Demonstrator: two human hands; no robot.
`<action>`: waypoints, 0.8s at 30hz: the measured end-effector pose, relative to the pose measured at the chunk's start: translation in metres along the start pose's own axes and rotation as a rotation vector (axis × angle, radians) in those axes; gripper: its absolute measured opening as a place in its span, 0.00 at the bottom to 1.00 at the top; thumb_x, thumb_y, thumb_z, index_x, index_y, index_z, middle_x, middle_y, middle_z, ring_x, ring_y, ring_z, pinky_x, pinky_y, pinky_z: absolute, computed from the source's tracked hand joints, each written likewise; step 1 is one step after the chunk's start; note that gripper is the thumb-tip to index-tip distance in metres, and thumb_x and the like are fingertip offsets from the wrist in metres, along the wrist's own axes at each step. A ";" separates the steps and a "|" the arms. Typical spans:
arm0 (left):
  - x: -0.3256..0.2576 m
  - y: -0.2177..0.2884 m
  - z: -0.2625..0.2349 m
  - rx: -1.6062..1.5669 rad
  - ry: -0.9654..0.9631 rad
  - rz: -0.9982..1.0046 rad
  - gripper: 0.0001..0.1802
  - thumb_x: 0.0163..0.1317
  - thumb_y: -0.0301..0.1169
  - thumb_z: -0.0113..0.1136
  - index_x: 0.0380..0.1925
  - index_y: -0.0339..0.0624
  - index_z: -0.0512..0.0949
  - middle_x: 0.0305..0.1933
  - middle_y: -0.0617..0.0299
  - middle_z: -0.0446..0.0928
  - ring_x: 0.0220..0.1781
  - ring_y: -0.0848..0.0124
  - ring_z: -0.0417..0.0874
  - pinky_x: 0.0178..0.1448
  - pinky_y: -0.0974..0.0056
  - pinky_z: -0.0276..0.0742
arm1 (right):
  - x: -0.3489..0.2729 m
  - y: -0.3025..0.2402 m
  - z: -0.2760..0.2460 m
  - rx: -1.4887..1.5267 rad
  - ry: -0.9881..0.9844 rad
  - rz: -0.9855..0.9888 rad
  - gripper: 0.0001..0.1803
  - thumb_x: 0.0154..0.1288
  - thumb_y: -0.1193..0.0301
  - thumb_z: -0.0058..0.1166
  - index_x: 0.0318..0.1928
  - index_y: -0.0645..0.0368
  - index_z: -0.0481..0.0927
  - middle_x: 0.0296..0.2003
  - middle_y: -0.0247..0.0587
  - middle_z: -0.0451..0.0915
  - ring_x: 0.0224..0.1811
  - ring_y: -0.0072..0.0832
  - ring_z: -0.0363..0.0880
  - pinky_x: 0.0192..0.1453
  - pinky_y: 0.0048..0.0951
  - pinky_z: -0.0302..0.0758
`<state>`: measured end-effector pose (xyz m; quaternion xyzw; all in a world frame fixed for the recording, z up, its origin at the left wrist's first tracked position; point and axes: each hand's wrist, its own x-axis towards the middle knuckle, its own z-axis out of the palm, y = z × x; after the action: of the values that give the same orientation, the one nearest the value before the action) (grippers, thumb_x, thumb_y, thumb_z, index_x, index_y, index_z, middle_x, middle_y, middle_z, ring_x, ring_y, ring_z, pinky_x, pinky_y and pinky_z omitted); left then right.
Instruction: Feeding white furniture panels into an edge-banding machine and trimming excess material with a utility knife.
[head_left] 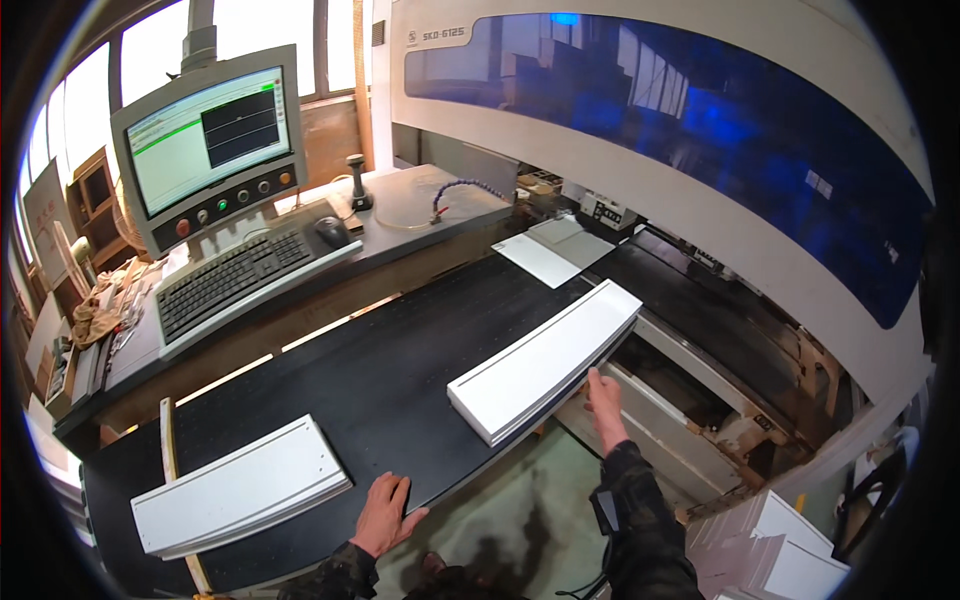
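Several long white panels form a stack (545, 360) on the black table (400, 360), towards the machine. My right hand (604, 405) is at the near edge of this stack, fingertips against or very close to its side. Its fingers look partly stretched and are not wrapped round anything; some are hidden. At the table's front edge rests my left hand (384, 514), palm down with fingers apart, holding nothing. Left of it lies a second pile of white panels (240, 490), set across a pale wooden strip (168, 440).
A large white machine with a blue window (680, 110) stands at the back right. Thin white panels (545, 260) lie at its infeed. On the left are a monitor (205, 150), keyboard (235, 280), mouse (331, 232) and scanner (358, 182). More white boards (770, 550) stand at lower right.
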<state>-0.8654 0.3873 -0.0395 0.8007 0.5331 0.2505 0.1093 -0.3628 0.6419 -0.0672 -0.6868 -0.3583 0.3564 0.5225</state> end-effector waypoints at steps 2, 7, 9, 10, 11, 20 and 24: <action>0.012 0.002 0.010 -0.034 -0.011 0.043 0.39 0.72 0.48 0.76 0.70 0.27 0.76 0.69 0.38 0.75 0.77 0.34 0.72 0.82 0.38 0.70 | 0.047 0.006 -0.003 -0.148 0.173 -0.043 0.41 0.77 0.38 0.65 0.62 0.68 0.82 0.53 0.48 0.85 0.53 0.39 0.85 0.53 0.47 0.83; 0.018 0.006 -0.002 0.063 0.064 0.025 0.30 0.80 0.44 0.66 0.66 0.27 0.80 0.68 0.36 0.80 0.75 0.40 0.77 0.80 0.42 0.72 | 0.082 -0.036 0.060 -0.020 0.272 0.068 0.60 0.72 0.34 0.66 0.72 0.88 0.71 0.71 0.72 0.78 0.73 0.54 0.78 0.77 0.46 0.73; 0.020 -0.001 -0.001 -0.064 -0.106 -0.070 0.39 0.75 0.44 0.69 0.74 0.24 0.72 0.78 0.31 0.69 0.83 0.29 0.65 0.88 0.36 0.63 | 0.089 -0.056 0.068 -0.098 0.338 0.134 0.63 0.69 0.32 0.68 0.73 0.87 0.71 0.72 0.75 0.77 0.78 0.57 0.76 0.80 0.46 0.72; 0.018 -0.003 -0.005 -0.021 -0.104 -0.085 0.39 0.75 0.44 0.69 0.74 0.25 0.73 0.77 0.31 0.70 0.83 0.31 0.66 0.88 0.37 0.63 | 0.082 -0.071 0.088 -0.131 0.347 0.206 0.64 0.65 0.31 0.70 0.72 0.87 0.72 0.73 0.77 0.76 0.80 0.60 0.74 0.83 0.47 0.70; 0.020 -0.002 -0.007 0.011 -0.104 -0.087 0.38 0.75 0.43 0.69 0.74 0.26 0.73 0.76 0.32 0.72 0.82 0.32 0.68 0.87 0.37 0.64 | 0.079 -0.077 0.095 -0.133 0.350 0.205 0.64 0.65 0.31 0.70 0.72 0.87 0.72 0.73 0.77 0.76 0.80 0.60 0.74 0.83 0.47 0.70; 0.050 0.009 0.005 -0.032 -0.140 -0.150 0.37 0.76 0.42 0.68 0.77 0.29 0.73 0.79 0.36 0.71 0.83 0.33 0.67 0.88 0.37 0.64 | 0.099 -0.065 0.084 -0.407 0.367 0.171 0.71 0.57 0.29 0.76 0.77 0.82 0.64 0.75 0.76 0.67 0.81 0.65 0.64 0.85 0.63 0.63; 0.041 -0.002 0.015 0.058 -0.126 -0.152 0.38 0.74 0.47 0.73 0.73 0.29 0.76 0.74 0.38 0.73 0.82 0.33 0.69 0.86 0.37 0.66 | 0.102 -0.064 0.093 -0.389 0.355 0.179 0.71 0.57 0.29 0.76 0.76 0.81 0.66 0.74 0.75 0.68 0.80 0.65 0.65 0.84 0.63 0.64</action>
<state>-0.8464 0.4267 -0.0410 0.7751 0.5913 0.1748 0.1381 -0.4009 0.7853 -0.0348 -0.8548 -0.2607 0.1999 0.4018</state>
